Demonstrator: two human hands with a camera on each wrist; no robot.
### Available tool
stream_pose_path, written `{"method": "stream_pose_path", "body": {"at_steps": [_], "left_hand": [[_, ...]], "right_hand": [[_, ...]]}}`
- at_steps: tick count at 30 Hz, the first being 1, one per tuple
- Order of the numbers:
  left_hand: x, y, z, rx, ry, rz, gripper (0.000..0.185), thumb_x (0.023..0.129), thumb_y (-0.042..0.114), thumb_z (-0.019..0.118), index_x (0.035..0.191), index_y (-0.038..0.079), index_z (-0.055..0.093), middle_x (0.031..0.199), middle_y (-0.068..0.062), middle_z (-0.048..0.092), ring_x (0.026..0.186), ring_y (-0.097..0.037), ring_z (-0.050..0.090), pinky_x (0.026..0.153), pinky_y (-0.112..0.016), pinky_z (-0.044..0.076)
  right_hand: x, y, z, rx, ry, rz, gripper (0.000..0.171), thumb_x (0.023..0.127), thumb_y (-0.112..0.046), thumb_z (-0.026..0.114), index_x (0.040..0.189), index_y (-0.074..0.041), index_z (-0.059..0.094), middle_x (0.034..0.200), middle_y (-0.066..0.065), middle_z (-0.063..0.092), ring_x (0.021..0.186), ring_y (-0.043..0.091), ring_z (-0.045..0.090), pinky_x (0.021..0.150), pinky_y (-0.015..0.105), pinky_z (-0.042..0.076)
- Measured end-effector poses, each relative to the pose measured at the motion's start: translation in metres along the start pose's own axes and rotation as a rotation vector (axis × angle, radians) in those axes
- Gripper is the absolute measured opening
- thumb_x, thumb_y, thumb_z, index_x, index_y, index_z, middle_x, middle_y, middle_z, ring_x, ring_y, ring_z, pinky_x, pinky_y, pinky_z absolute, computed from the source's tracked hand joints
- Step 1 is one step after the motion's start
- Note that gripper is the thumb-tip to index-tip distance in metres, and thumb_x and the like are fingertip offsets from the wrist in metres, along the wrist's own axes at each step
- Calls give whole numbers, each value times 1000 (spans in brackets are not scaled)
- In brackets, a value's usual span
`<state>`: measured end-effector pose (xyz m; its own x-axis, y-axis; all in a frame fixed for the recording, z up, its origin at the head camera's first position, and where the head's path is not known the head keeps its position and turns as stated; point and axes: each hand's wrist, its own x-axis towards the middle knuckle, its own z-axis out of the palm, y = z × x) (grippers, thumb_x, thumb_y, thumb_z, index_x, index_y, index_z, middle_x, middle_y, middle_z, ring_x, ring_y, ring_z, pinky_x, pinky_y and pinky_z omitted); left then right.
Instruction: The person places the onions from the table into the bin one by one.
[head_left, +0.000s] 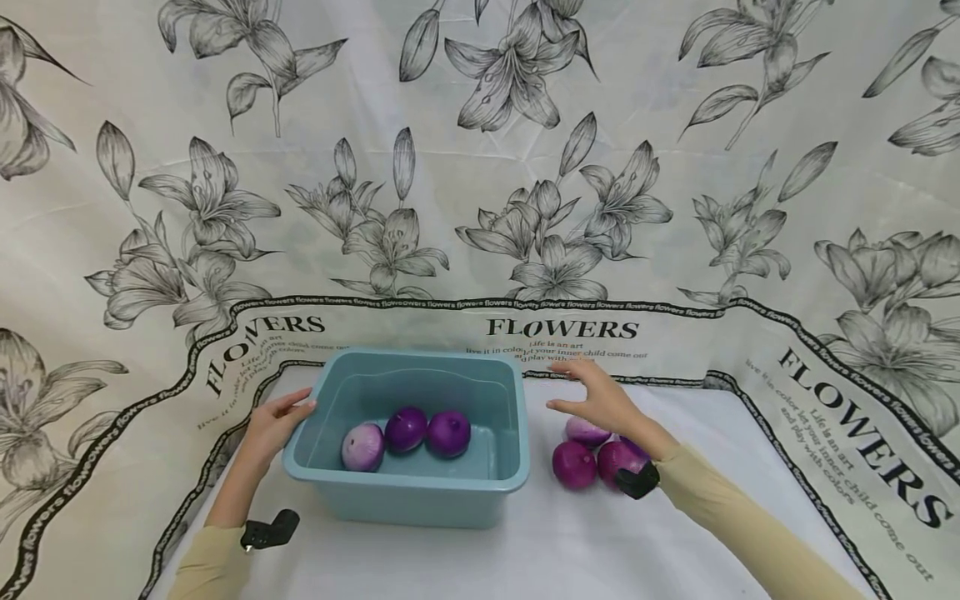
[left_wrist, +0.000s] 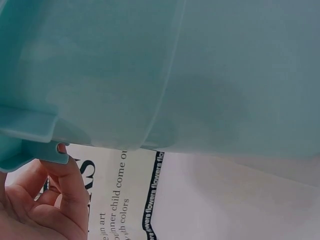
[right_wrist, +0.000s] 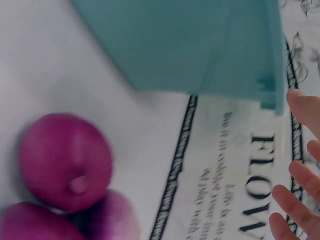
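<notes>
Pale blue-green plastic tub point(head_left: 408, 487), rectangular with a rolled rim and rounded corners, sits at lower centre of the head view on a white tabletop point(head_left: 570, 550). Inside it lie 3 purple onions point(head_left: 406, 429) in a row: the one at picture left is paler, with whitish streaks, the other 2 deep violet and glossy.

Left hand point(head_left: 274, 422) sits at the tub's left rim, left of centre in the head view, fingers straight and resting against the rim's edge; it grips nothing. In the left wrist view the fingers point(left_wrist: 70, 192) show at lower left, just under the lip of the rim.

Right hand point(head_left: 596, 398) hovers right of the tub, fingers spread and relaxed, holding nothing, apart from the tub wall. Just below it, right of centre, 3 more onions point(head_left: 574, 464) lie in a tight cluster on the tabletop, touching one another; 2 are magenta-red, the rear one paler. The right wrist view shows them blurred at lower left, fingertips point(right_wrist: 300, 182) at the right edge.

Behind, filling the upper frame, hangs a cream cloth point(head_left: 480, 167) printed with grey lilies and the word FLOWERS.
</notes>
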<state>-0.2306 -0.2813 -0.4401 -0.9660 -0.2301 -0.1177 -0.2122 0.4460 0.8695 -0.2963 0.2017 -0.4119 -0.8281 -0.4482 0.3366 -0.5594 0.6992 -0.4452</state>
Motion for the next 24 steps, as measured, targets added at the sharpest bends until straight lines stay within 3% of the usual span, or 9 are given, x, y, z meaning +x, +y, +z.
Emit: {"method": "stream_pose_path", "body": {"at_steps": [6,10,19,24], "left_hand": [[1,0,0,-1,1,6,59,96,39,57,141,4,46,122,-23,60,109,-32,58,80,-32,48],[0,0,0,1,0,4,58,96,38,56,141,3,46,121,-23,60,109,-31,58,80,-32,47],[-1,1,-1,4,-1,0,57,96,36,57,141,3,46,116,-20,63,106,-29,59,78,-30,47],[-1,1,0,-12,-1,0,59,96,37,56,142,2,45,122,-24,60,111,-34,57,85,-38,48]], "right_hand": [[-32,28,9,3,18,126,65,77,-39,79,131,-12,56,125,10,61,112,32,57,89,53,46],[-51,44,18,-12,17,143,65,75,-36,81,129,-10,57,123,11,63,111,33,56,91,53,44],[-80,69,42,-143,43,79,71,65,-48,85,122,-10,64,112,4,67,103,24,55,89,49,45],[-88,78,52,-187,53,32,70,64,-49,85,118,-10,64,111,3,67,106,26,54,93,56,44]]}}
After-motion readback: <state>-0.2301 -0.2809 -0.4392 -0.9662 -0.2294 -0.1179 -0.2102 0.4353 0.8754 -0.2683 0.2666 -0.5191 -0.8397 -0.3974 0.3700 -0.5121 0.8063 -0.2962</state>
